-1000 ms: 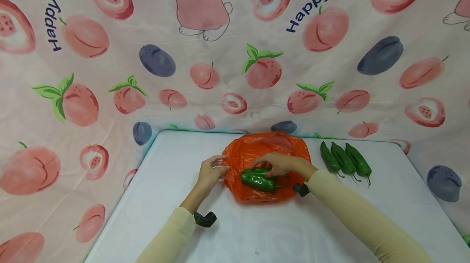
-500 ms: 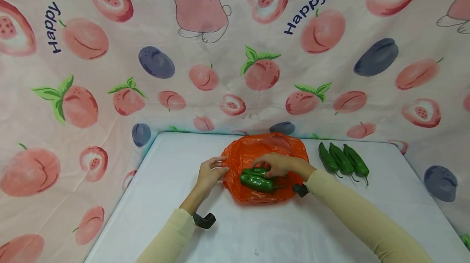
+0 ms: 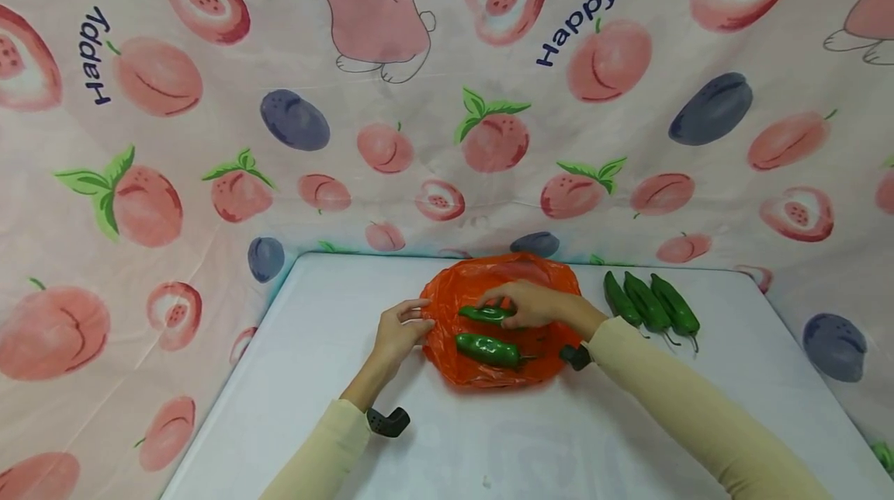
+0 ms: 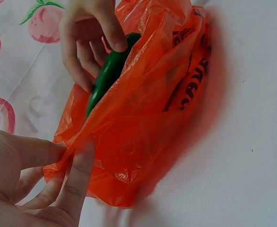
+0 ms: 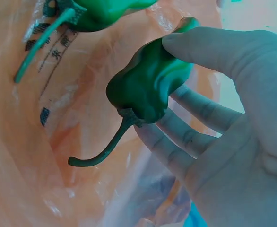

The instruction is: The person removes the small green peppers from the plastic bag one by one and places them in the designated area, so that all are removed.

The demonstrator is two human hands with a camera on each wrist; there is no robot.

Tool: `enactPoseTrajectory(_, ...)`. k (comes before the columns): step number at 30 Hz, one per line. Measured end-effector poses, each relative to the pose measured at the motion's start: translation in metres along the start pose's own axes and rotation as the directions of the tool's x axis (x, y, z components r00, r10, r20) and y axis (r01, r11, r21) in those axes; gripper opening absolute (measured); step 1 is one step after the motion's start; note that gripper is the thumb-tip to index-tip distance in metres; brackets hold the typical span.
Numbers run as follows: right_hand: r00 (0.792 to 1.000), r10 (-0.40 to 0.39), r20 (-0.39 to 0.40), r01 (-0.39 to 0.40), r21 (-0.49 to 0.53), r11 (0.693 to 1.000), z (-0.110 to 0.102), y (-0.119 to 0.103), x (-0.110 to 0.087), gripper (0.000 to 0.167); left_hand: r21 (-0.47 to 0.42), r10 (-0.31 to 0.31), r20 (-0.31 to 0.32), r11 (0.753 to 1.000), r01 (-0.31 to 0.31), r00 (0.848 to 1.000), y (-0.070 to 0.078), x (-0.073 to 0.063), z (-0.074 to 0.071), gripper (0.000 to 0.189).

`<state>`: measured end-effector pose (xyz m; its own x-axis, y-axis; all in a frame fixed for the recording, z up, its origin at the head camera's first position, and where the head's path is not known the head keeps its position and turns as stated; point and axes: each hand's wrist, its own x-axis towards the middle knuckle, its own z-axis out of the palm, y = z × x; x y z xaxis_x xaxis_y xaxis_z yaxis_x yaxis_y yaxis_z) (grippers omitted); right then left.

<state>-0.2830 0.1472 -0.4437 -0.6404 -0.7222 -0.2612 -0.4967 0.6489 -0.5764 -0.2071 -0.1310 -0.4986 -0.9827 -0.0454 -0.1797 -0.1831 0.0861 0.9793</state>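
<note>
A green pepper (image 5: 145,82) with a curved stem is gripped between the thumb and fingers of my right hand (image 3: 534,304), over the orange plastic bag (image 3: 447,360). A second green pepper (image 3: 487,349) lies on the bag nearer to me, its stem pointing right. At the bag's left side, my left hand (image 3: 398,337) pinches the edge of the plastic between thumb and fingers, as the left wrist view shows. The palm side of the right hand (image 5: 233,142) and the held pepper's stem show in the right wrist view.
Three more green peppers (image 3: 651,303) lie side by side on the white table (image 3: 559,438), right of the bag. Behind the table hangs a fruit-print cloth (image 3: 405,112). Dark wrist devices (image 3: 389,422) sit at both sleeves.
My right hand has lifted one pepper away from the other, toward the back of the bag, so a gap shows between them. The left hand keeps its place on the bag's edge.
</note>
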Motion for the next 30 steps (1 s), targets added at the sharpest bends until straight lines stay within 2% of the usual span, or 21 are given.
enactPoseTrajectory(8,0.998,-0.014,-0.054,0.013,-0.018,1.000,-0.009,-0.003,-0.006,0.050,0.010,0.000,0.000,1.000,0.000,1.000,0.000,-0.001,-0.001,0.037)
enactPoseTrajectory(17,0.997,0.001,-0.081,-0.001,0.001,1.000,-0.012,-0.006,-0.010,0.049,0.016,0.003,0.005,1.000,-0.004,1.000,0.001,-0.001,0.000,0.037)
enactPoseTrajectory(30,0.985,-0.101,-0.138,0.110,0.065,0.992,-0.019,-0.007,-0.020,0.051,0.027,-0.010,-0.001,1.000,0.010,1.000,-0.001,0.000,-0.001,0.037)
